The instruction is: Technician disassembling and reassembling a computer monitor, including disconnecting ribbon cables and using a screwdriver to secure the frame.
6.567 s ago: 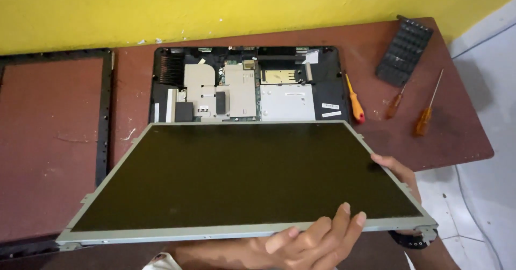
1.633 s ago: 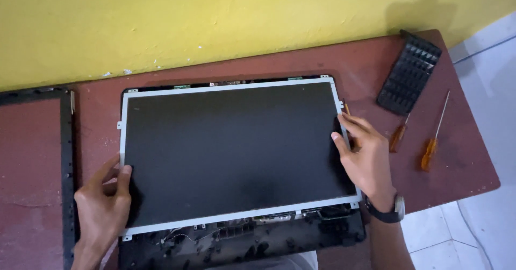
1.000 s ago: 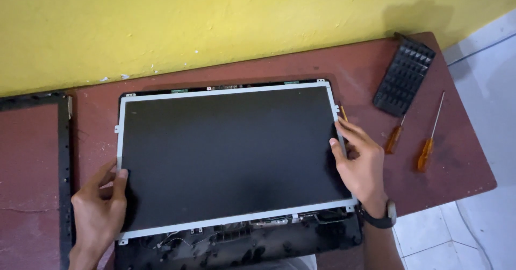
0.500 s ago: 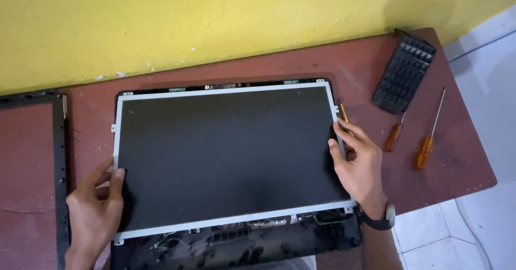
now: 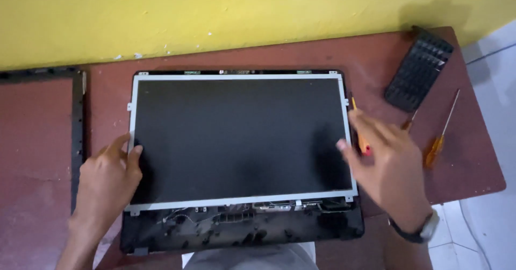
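Your left hand point(image 5: 107, 176) rests open on the left edge of the dark screen panel point(image 5: 239, 135) lying flat in its black casing point(image 5: 242, 229) on the worktop point(image 5: 376, 55). Your right hand point(image 5: 384, 160) hovers blurred, fingers loosely spread, over the right edge — covering an orange screwdriver point(image 5: 359, 127); a black ribbed block point(image 5: 419, 71) lies beyond.

Bare forearms, a dark-strapped wristwatch point(image 5: 416, 231) on the right wrist

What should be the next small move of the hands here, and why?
Probably the right hand should take the orange-handled screwdriver beside it: the dark flat screen panel in its silver metal frame lies in the black casing, steadied by the left hand.
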